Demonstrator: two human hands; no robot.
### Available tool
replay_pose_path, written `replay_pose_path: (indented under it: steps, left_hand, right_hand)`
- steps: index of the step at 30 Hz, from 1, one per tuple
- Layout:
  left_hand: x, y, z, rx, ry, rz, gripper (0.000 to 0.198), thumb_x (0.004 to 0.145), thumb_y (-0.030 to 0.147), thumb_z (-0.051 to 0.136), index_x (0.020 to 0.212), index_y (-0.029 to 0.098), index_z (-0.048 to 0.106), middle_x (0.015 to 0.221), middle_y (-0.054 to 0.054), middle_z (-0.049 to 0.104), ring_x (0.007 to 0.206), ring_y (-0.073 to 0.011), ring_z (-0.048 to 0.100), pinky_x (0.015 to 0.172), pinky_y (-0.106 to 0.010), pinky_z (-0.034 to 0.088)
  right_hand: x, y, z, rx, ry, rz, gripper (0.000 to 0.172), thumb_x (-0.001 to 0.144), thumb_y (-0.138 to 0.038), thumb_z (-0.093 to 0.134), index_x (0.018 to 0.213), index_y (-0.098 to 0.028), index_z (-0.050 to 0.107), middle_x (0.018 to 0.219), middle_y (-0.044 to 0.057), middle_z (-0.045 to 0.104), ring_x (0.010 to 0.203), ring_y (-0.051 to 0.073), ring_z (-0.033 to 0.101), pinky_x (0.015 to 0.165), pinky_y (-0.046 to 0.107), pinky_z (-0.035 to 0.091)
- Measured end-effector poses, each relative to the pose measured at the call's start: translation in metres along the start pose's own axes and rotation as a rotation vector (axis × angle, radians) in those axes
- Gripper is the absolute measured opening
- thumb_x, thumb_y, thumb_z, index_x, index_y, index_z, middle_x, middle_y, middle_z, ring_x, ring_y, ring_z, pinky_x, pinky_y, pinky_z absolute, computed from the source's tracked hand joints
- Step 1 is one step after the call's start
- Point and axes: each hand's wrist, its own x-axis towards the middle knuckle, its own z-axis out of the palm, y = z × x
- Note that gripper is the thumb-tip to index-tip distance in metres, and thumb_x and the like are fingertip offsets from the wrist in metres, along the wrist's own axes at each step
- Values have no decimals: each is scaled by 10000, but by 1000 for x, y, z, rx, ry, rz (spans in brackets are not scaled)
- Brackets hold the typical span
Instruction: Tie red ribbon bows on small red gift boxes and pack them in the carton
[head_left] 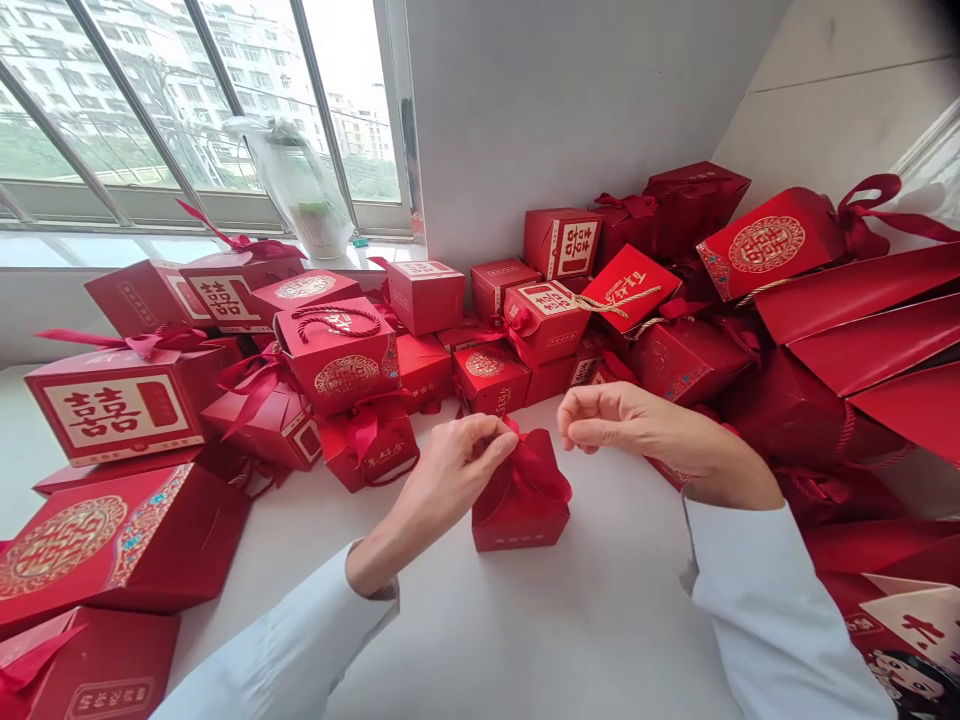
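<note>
The left fingers (495,438) were closed, pinching the red ribbon (538,470) on a small red box (521,527) on the white desk (390,640); the right fingers (581,415) curled loosely just beside it, gripping nothing

Red cardboard gift box (521,522) stands upright on the white counter (450,640), with small gold lettering on its front panel. Red satin ribbon (541,475) gathers the top flaps into a loose loop; the left hand (450,490) pinches its upper end.
</note>
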Motion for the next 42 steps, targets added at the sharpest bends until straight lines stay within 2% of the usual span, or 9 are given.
replay_pose_path:
  steps: [5, 11, 14, 19, 22, 27, 32, 38, 42]
  left_hand:
    - [1, -3, 1, -12, 6, -8, 353, 886, 385, 432, 619, 156, 448, 593, 40, 332, 573, -91, 288, 512, -233, 215]
    - [-1, -3, 0, -31, -2, -5, 357, 889, 397, 433, 629, 156, 476, 590, 36, 392, 561, -88, 321, 506, -225, 224]
    - [-2, -2, 0, -42, -9, -17, 359, 891, 407, 429, 641, 158, 499, 590, 37, 397, 561, -88, 327, 501, -220, 227]
    - [0, -2, 1, -40, -21, 0, 365, 886, 418, 438, 650, 156, 529, 588, 35, 427, 563, -91, 349, 503, -216, 237]
    - [0, -1, 0, -46, -9, 6, 359, 879, 402, 452, 628, 153, 510, 587, 33, 443, 563, -92, 356, 502, -216, 239]
    - [0, 1, -1, -30, 4, 8, 354, 879, 395, 448, 634, 153, 527, 583, 33, 446, 558, -94, 353, 499, -216, 241]
    - [-1, 0, -1, -21, 7, 12, 338, 882, 367, 439, 643, 153, 546, 582, 33, 436, 557, -92, 340, 493, -211, 242]
    - [-1, 1, -1, -44, 1, 15, 345, 878, 381, 444, 642, 152, 548, 588, 26, 481, 564, -97, 384, 492, -217, 240]
    - [0, 1, -1, -45, 10, 11, 343, 872, 374, 454, 633, 150, 554, 607, 19, 515, 579, -102, 408, 503, -225, 241]
  right_hand:
    - [1, -11, 29, -562, 69, 60, 165, 775, -259, 573, 633, -185, 533, 621, -32, 556, 592, 116, 489, 534, 234, 323]
    - [-17, -24, 38, -1259, 711, 440, 120, 761, -133, 481, 752, -207, 575, 616, 29, 586, 538, 185, 540, 468, 273, 208]
    - [-25, -26, 30, -1303, 835, 456, 129, 801, -156, 474, 814, -207, 591, 671, 50, 622, 573, 213, 580, 471, 281, 226]
    - [-16, -16, 22, -856, 464, 55, 132, 788, -290, 575, 897, -234, 623, 919, 9, 674, 804, 188, 611, 649, 268, 406]
    - [-3, -6, 26, -788, 292, 9, 110, 778, -248, 545, 836, -227, 635, 898, 10, 674, 849, 188, 594, 683, 266, 402]
    - [9, 0, 35, -1083, 392, 242, 173, 721, -88, 479, 748, -202, 606, 682, 47, 626, 622, 182, 572, 502, 280, 277]
    - [3, -2, 27, -1276, 599, 452, 265, 787, -49, 408, 896, -154, 626, 719, 136, 636, 673, 261, 621, 507, 301, 288]
    - [-2, -4, 20, -785, 246, 18, 226, 780, -167, 509, 963, -234, 623, 964, 24, 662, 904, 200, 587, 729, 278, 404]
    - [2, -2, 23, -736, 181, -29, 119, 746, -149, 497, 749, -194, 608, 822, 17, 641, 815, 172, 564, 728, 271, 388]
